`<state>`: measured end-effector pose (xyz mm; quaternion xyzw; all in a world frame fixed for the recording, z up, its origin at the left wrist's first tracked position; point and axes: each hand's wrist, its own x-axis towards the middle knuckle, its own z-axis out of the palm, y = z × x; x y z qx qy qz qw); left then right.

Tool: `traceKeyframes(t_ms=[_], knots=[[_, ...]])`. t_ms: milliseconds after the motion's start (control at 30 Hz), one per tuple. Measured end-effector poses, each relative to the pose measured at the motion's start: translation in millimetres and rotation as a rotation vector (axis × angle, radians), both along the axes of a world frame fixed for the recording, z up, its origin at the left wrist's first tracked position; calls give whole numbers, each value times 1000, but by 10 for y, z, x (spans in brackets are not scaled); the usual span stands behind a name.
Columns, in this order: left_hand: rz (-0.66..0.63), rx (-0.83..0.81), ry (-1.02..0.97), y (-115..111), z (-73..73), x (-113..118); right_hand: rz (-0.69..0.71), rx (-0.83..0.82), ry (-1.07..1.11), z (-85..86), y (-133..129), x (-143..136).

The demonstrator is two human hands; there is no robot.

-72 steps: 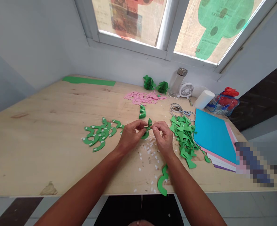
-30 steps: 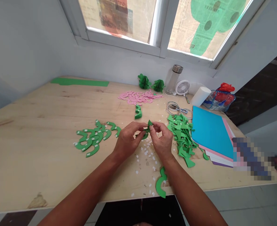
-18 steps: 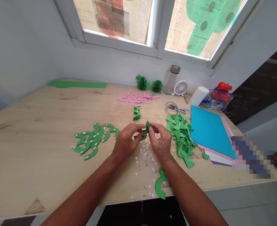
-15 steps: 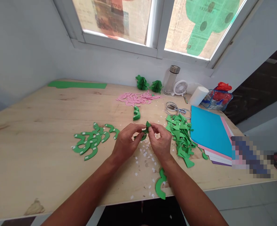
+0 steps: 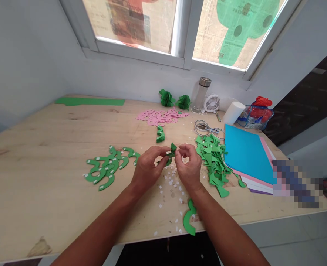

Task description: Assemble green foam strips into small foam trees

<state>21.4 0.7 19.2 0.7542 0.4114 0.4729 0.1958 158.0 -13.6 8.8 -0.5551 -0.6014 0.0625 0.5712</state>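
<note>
A small green paper piece (image 5: 172, 147) is pinched by my left hand (image 5: 151, 164) over the middle of the table. My right hand (image 5: 189, 164) is at its right side, thumb near the paper and fingers slightly apart; whether it grips the paper is hard to tell. Beyond them stands a small green paper stack (image 5: 160, 134). Curved green pieces with white squares (image 5: 107, 166) lie to the left. Below my hands, small white bits (image 5: 171, 181) are scattered. Near the front edge is another curved green piece (image 5: 189, 220).
Green scraps (image 5: 213, 159), scissors (image 5: 204, 127) and tape rings lie right, beside blue sheets (image 5: 246, 151). Pink cutouts (image 5: 160, 116), green folded shapes (image 5: 167, 98), a bottle (image 5: 201, 94), a fan (image 5: 212, 103), a white roll (image 5: 234, 112) and a clear bag (image 5: 255, 117) stand or lie farther back.
The fingers of my right hand have drawn slightly away from the green paper. My left hand keeps its pinch, and the view has shifted a little.
</note>
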Motion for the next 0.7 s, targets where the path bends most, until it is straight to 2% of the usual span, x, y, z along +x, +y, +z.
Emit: traceKeyframes(t_ms=[700], knots=[[1,-1,0,-2,-4,9,23,16,-48,28,5,-4]])
